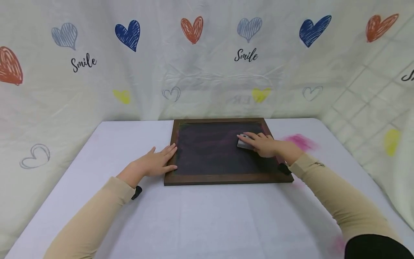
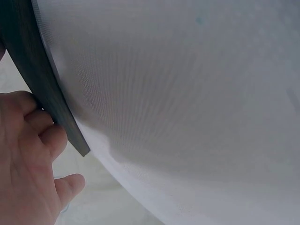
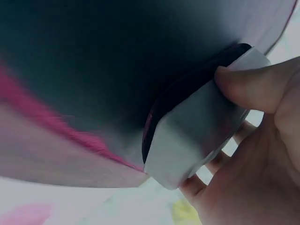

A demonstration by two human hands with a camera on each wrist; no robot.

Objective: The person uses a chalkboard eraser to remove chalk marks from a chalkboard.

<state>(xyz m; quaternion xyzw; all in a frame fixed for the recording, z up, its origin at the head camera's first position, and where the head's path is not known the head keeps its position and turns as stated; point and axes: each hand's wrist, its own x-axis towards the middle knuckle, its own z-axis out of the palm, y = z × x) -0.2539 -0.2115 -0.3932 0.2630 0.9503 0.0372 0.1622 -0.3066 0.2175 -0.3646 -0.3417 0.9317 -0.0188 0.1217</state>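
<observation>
A chalkboard (image 1: 207, 154) in a brown wooden frame (image 1: 226, 178) lies flat on the table, its dark surface faintly smudged with pink. My right hand (image 1: 268, 145) grips a board eraser (image 1: 245, 142) against the right part of the board. In the right wrist view, the eraser (image 3: 192, 131) shows a pale body and a dark pad facing the board, with my thumb on one side and fingers on the other. My left hand (image 1: 154, 163) rests on the left side of the frame, fingers spread; the left wrist view shows it beside the frame's edge (image 2: 51, 89).
A white cloth covers the table (image 1: 210, 219). Pink powder (image 1: 300, 142) stains it to the right of the board, and a thick pink streak (image 3: 56, 122) runs along the board's edge. Behind hangs a pale curtain (image 1: 213, 64) printed with hearts.
</observation>
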